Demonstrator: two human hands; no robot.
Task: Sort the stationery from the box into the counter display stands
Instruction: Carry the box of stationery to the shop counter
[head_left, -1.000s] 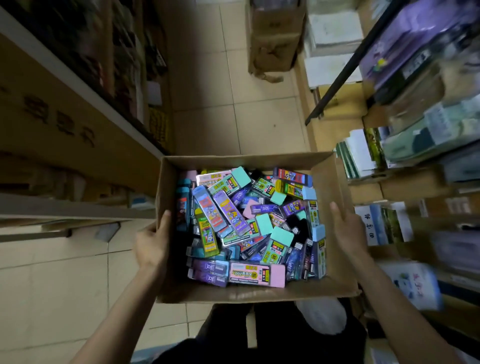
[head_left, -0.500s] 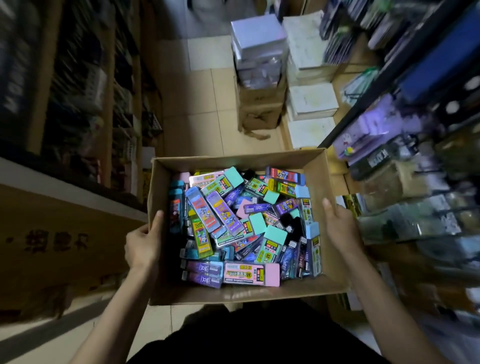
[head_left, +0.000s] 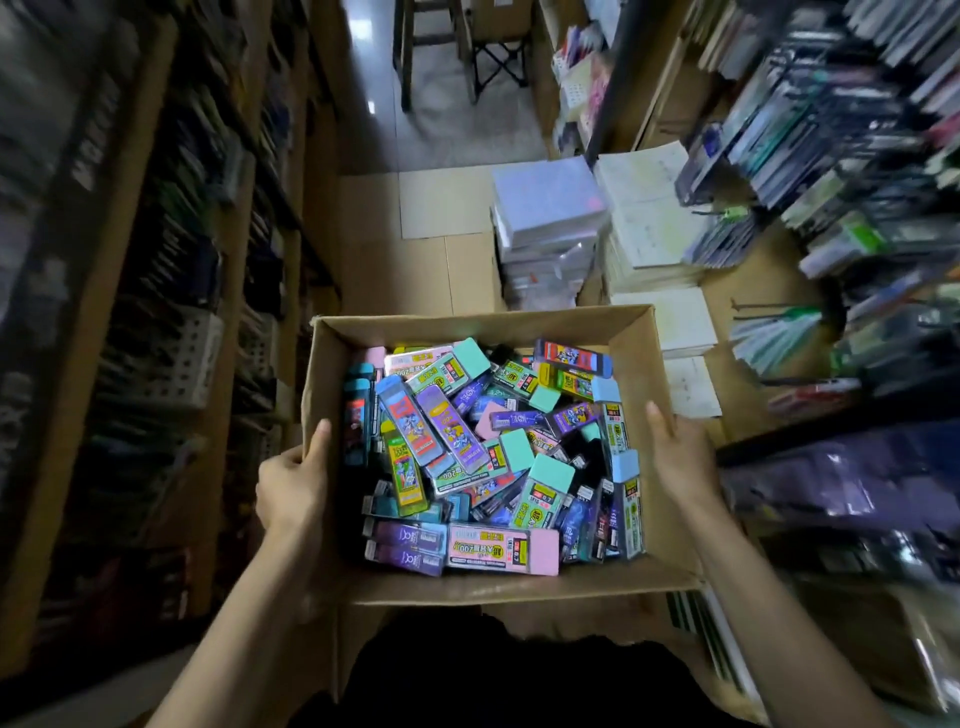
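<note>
Two-handed carry: left hand (head_left: 293, 483) and right hand (head_left: 680, 457) grip opposite walls of an open brown cardboard box (head_left: 478, 327), colourful stationery packs (head_left: 488, 452) heaped between them.

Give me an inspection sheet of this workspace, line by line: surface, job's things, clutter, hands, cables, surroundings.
Surface: no counter or display stand made out; tiled floor lies below the held box.
Job's things: open cardboard box, piled full of colourful stationery packs.
Clutter: stacks of wrapped paper and white sheets stand ahead of the box.
Hands: left hand grips the box's left wall, thumb over the rim; right hand holds the right wall, fingers hidden.
Cables: nothing seen.
Surroundings: narrow aisle; stocked shelves on the left, blurred racks of goods on the right, a folding stool at the far end.
</note>
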